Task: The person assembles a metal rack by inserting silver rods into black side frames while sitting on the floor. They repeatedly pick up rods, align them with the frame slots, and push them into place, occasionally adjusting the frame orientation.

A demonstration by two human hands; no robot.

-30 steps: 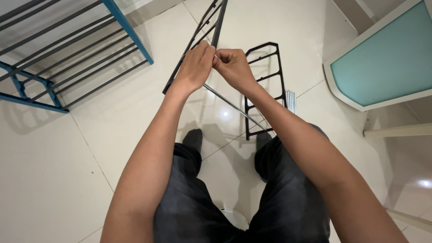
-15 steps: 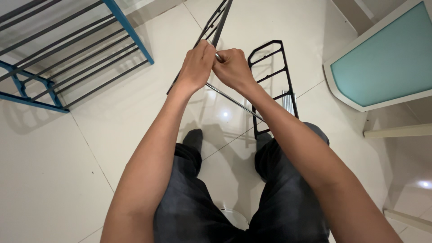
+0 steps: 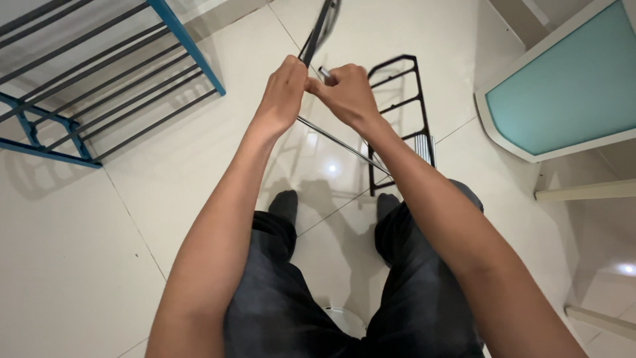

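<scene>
Left hand [image 3: 283, 93] grips the black side frame [image 3: 317, 33], held up off the floor; right hand [image 3: 348, 93], touching it, pinches the silver rod's [image 3: 338, 142] end. Second black frame [image 3: 404, 119] lies on the floor tiles [image 3: 165, 172] behind, blue rack [image 3: 86, 79] at far left

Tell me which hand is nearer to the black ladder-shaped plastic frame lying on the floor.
Right. The right hand is just beside the upper left corner of the black ladder-shaped plastic frame in this view. The left hand is farther to the left, beyond the right hand.
</scene>
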